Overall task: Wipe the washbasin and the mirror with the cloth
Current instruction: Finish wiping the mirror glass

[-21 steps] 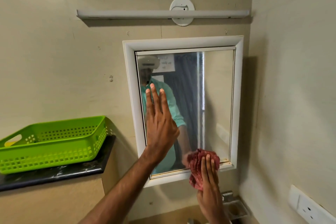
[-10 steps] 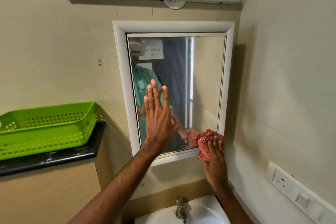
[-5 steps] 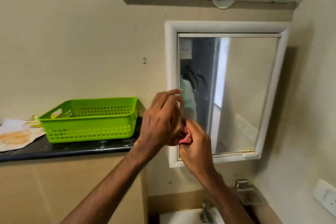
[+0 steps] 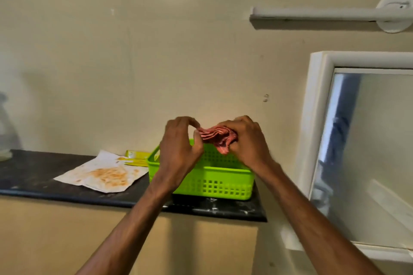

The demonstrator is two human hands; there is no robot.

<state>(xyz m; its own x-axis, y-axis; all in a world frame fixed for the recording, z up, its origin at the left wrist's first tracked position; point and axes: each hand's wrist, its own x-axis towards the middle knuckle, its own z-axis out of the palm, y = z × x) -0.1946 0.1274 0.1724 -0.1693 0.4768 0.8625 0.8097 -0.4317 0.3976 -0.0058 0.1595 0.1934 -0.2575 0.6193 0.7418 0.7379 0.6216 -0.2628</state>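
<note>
Above green basket (image 4: 212,183): left hand (image 4: 178,147), right hand (image 4: 248,140) pinch bunched cloth (image 4: 218,137), folds lying left-right.

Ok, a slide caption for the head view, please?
Left hand and right hand hold a red cloth by the green basket.

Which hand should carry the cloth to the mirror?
Likely right: the right hand grips most of the crumpled red cloth and is nearer the white-framed mirror; the left hand only pinches its edge.
</note>
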